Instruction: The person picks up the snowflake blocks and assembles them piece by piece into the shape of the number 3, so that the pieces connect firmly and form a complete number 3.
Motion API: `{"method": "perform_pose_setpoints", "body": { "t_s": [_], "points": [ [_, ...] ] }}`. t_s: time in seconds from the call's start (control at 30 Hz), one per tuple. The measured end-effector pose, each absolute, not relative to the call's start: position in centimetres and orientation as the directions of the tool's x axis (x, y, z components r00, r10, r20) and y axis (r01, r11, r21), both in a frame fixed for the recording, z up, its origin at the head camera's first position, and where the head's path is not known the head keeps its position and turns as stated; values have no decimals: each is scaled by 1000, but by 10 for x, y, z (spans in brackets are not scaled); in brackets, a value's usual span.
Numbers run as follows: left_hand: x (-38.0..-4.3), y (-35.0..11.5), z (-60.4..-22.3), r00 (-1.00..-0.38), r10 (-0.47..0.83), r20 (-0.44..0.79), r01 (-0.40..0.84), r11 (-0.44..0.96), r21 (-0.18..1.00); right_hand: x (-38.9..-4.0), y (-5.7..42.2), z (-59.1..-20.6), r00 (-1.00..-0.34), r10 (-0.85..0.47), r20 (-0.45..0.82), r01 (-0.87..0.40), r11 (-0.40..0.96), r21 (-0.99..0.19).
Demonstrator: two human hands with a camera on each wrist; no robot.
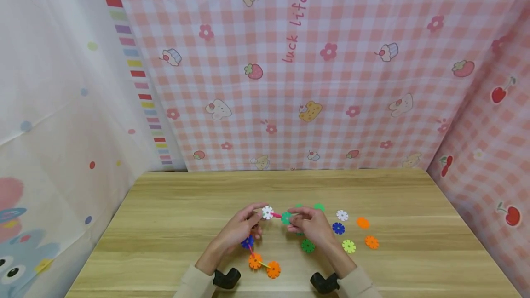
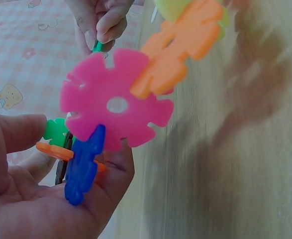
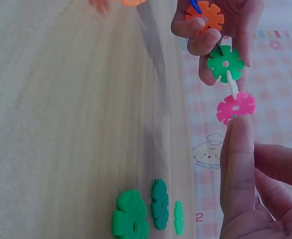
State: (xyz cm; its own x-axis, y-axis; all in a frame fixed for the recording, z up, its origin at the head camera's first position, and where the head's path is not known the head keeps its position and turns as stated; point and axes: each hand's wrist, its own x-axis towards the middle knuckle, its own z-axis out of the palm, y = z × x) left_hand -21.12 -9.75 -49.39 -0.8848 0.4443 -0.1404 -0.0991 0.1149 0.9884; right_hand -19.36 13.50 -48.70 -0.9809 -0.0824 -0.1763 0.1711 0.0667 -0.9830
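A chain of slotted plastic flower discs, joined edge to edge, hangs between both hands. My left hand (image 1: 240,226) holds its middle; orange, black and green discs sit among those fingers. From there the chain runs down through a blue disc (image 1: 247,242) and a pink disc (image 2: 93,82) to an orange disc (image 1: 255,260), with another orange disc (image 1: 273,269) at the lower end. Toward the right come a white disc (image 1: 267,212) and a pink disc (image 3: 226,105). My right hand (image 1: 312,225) pinches a green disc (image 1: 286,218) at the pink one's edge, its fingers partly covering it.
Loose discs lie on the wooden table (image 1: 165,224) around and beyond the right hand: dark green (image 1: 308,245), blue (image 1: 338,228), white (image 1: 342,215), yellow-green (image 1: 349,246) and orange (image 1: 371,242) among them. A checked curtain (image 1: 290,141) hangs behind the table.
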Motion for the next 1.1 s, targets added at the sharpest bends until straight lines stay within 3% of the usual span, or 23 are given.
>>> {"method": "perform_pose_setpoints", "body": {
  "t_s": [0.83, 1.1],
  "points": [
    [-211, -93, -491, -886, 457, -82, -59, 64, 996, -185, 135, -488, -994, -43, -104, 105, -31, -994],
    [-210, -91, -487, -886, 459, -65, -33, 78, 996, -183, 134, -489, -997, 2, -78, 78, -6, -997]
  ]
}}
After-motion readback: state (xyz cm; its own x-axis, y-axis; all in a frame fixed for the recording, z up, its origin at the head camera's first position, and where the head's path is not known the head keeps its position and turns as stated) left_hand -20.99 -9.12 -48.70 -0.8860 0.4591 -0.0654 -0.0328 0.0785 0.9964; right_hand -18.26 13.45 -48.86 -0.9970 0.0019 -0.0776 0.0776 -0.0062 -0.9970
